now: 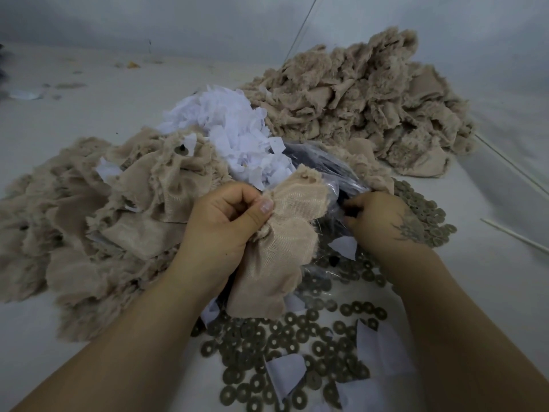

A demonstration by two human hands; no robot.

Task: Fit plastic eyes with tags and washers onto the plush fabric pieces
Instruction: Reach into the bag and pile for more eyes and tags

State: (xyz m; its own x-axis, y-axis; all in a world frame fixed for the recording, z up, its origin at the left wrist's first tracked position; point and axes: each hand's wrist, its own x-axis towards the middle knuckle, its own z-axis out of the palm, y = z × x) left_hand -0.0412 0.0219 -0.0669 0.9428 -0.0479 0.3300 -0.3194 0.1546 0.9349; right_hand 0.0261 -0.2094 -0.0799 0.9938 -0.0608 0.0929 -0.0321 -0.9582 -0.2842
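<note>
Currently my left hand (225, 221) pinches the plush piece (282, 242), backing side up. Right of that piece, my right hand (377, 218) curls into the clear bag (335, 173); its contents are unclear. Step: fetching an eye. Next: push its post through, then add tag (285, 373) and washer (291, 318) from below the piece.

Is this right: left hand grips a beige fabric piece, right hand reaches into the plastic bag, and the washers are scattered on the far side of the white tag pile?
Not quite. The head view shows the washers scattered on the near side, under the forearms, not beyond the white tag pile. The rest holds: the left hand grips the beige fabric piece, and the right hand reaches into the plastic bag.
</note>
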